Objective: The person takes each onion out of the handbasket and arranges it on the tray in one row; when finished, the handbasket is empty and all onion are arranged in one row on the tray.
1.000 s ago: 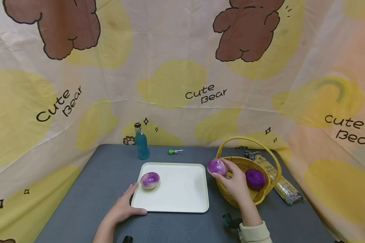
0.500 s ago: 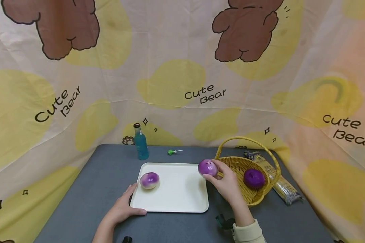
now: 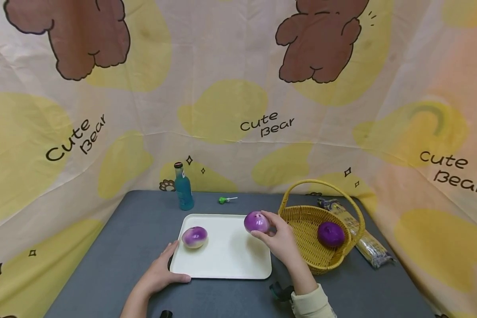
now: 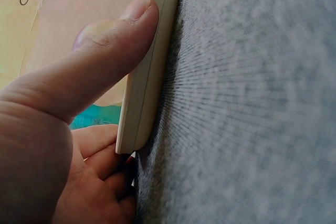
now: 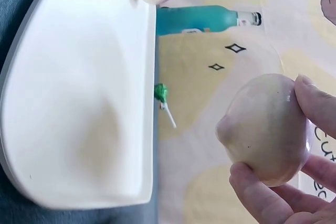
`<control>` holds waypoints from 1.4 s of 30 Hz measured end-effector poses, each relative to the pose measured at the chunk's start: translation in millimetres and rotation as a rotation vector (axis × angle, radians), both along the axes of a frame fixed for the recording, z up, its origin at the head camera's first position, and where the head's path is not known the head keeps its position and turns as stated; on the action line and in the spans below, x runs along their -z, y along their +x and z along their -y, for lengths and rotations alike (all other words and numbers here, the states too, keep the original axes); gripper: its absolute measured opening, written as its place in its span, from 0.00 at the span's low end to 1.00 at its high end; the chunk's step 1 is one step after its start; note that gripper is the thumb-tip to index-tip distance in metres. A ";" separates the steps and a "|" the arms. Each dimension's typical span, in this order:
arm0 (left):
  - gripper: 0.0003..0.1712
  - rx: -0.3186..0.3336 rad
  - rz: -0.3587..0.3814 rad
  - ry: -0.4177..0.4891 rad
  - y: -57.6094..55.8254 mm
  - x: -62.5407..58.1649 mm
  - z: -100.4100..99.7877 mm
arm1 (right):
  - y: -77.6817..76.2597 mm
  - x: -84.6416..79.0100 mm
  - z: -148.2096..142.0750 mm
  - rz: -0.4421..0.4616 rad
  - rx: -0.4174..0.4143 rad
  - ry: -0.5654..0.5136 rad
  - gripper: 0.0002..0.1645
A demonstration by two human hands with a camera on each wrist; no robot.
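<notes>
A white tray lies on the table with a purple-and-white turnip on its left part. My left hand holds the tray's near left corner, thumb along the front edge and fingers at the left side. In the left wrist view the thumb lies against the tray's rim. My right hand grips a second turnip between thumb and fingers above the tray's right part. The right wrist view shows this turnip's pale underside, apart from the tray.
Right of the tray stands a yellow wicker basket with a tall handle and a dark purple round vegetable inside. Behind it lies a clear-and-yellow packet. A blue bottle and a green lollipop are at the back.
My right hand has carried the turnip leftward from the basket's left rim to over the tray's right part. The left hand has stayed at the tray's corner.
</notes>
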State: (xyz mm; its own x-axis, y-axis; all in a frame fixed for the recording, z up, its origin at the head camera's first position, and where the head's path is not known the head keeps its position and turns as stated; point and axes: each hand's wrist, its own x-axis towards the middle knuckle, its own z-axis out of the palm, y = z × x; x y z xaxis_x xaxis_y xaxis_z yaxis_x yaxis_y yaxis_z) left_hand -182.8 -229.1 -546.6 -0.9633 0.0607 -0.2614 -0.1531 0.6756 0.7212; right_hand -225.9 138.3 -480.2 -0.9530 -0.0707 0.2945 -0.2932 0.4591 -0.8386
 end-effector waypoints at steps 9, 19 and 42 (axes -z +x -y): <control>0.74 -0.002 0.004 -0.002 0.2 0.0 0.4 | -1.3 1.7 12.5 0.012 -0.028 -0.010 0.40; 0.74 0.006 -0.012 -0.007 -1.7 0.9 -0.4 | -5.7 7.6 27.2 0.021 -0.083 -0.018 0.40; 0.75 -0.005 -0.014 -0.013 1.3 -0.4 -1.3 | -15.4 33.6 64.1 0.121 -0.207 -0.028 0.40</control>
